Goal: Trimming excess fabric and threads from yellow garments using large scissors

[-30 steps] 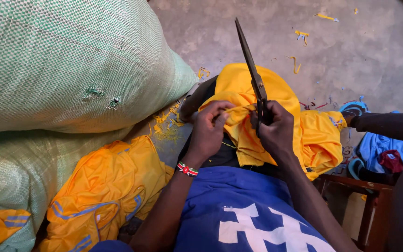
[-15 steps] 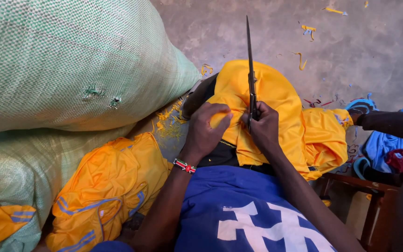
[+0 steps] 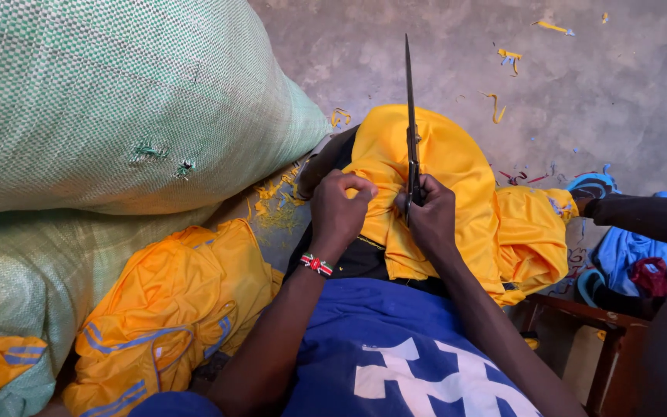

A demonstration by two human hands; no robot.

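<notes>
Fingers of the right hand [image 3: 430, 216] are wrapped tight round the handles of the scissors [image 3: 411, 131], w/ the long dark blades standing almost straight up, tips pointing away from the person, blades look closed together. Left hand [image 3: 341, 208] is bunched into a pinch, fingertips clamped on a fold of the yellow cloth [image 3: 457, 162], just beside the scissors. Both hands nearly touch, w/ the fold between them. Cloth lies draped over the person's lap & knee, spilling down to the right. Beaded wristband [image 3: 317, 265] sits on the left wrist. Blue shirt [image 3: 380, 347] w/ white marking fills the bottom of the view. Big green woven sack [image 3: 102, 100] is at left, a 2nd one under it, w/ a pile of yellow garments [image 3: 171, 309] w/ blue trim leaning against it. Yellow scraps [image 3: 509, 58] are scattered over the concrete floor [image 3: 619, 100]. Another person's dark sleeve [image 3: 642, 216] comes in at right, above blue fabric [image 3: 627, 251].
</notes>
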